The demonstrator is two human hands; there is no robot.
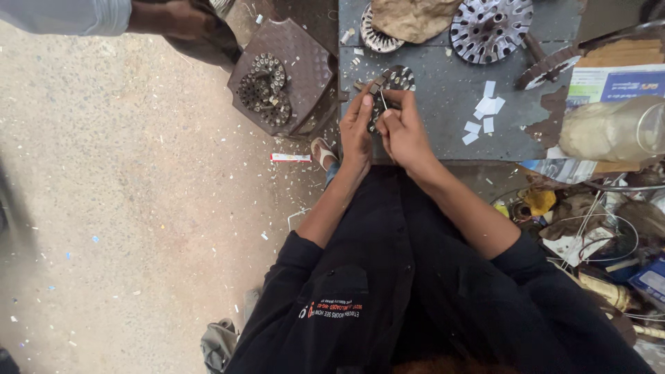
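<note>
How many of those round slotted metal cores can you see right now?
5, maybe more hidden. One between the left hand and right hand at the table edge; two on the brown stool; two at the table's far edge, one half under a crumpled rag.

Slotted round metal stator core (395, 86)
Dark, toothed disc, flat at the grey bench's front edge, upper centre of frame.

We have one view only, from a camera on the head, looking straight down past the chest to both hands at the bench (443, 104) edge, near. The floor (125, 208) fills the left half, clutter the right edge.
</note>
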